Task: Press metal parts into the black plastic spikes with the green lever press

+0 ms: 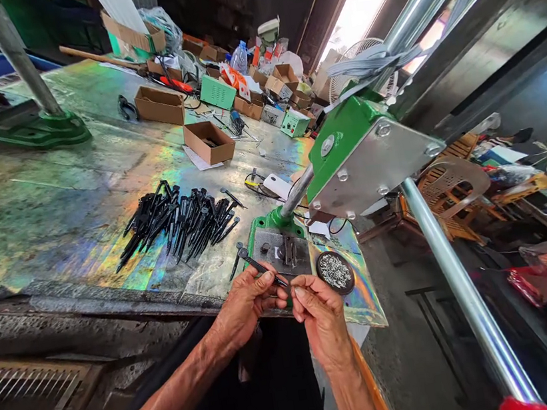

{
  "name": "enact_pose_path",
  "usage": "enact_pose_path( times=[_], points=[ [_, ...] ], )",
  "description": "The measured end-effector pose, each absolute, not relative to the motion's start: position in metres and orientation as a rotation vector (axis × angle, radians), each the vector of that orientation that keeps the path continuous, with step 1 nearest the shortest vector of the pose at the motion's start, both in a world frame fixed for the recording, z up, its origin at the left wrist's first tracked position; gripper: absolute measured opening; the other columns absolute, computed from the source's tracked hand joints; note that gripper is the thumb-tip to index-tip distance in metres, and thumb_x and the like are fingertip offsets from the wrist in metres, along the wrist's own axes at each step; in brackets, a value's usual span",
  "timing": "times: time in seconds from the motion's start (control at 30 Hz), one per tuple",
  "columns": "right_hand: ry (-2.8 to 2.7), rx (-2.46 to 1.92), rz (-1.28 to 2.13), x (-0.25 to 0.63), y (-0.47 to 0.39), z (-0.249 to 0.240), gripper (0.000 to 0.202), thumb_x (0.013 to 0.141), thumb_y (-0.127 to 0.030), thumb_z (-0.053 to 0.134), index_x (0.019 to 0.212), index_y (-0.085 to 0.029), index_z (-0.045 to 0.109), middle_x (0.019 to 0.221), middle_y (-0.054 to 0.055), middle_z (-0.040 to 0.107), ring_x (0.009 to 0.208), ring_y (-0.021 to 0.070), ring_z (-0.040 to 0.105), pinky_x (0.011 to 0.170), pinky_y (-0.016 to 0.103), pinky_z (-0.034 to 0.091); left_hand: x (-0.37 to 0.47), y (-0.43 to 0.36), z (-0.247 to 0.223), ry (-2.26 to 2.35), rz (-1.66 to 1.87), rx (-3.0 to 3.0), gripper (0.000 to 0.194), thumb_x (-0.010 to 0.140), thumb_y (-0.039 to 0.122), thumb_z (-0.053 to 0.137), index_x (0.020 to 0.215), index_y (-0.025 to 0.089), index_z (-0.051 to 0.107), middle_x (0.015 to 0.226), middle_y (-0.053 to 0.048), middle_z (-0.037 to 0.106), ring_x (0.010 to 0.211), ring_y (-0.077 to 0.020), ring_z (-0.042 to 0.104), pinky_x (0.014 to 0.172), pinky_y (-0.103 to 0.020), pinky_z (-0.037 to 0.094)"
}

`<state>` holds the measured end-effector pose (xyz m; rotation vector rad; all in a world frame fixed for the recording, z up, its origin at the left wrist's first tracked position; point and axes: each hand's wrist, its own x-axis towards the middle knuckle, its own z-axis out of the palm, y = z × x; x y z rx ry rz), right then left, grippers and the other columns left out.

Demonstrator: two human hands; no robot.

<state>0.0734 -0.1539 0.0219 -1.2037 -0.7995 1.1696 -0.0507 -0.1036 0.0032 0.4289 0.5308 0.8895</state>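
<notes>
My left hand is closed around a slim black plastic tool, whose rounded head sticks out up and to the left. At its other end, the fingertips of my right hand are pinched together; whatever they hold is too small to make out. Both hands are in front of the steel base plate of a green hand press. To the right of the plate sits a round dark dish full of small shiny metal parts. A similar black piece lies just left of the plate.
A heap of black plastic tools covers the bench at left centre. Behind it stand an open cardboard box and cluttered boxes and green devices. The press lever slants down on the right. Another green press base stands far left.
</notes>
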Motion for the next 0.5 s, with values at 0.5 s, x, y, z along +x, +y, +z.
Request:
enact_pose_path(
  times=[0.5],
  points=[
    [-0.715,-1.220,1.173,0.0689,-0.1519,0.0265,0.022,0.068,-0.020,0.069,0.089,-0.017,0.063,0.065,-0.004,0.055,0.043,0.0052,0.040,0.042,0.020,0.025,-0.0502,-0.1046,-0.0038,0.472,0.830,0.354,0.033,0.067,0.028,0.078,0.083,0.013,0.054,0.075,-0.004,0.066,0.058,-0.0106,0.061,0.054,-0.021,0.055]
  ],
)
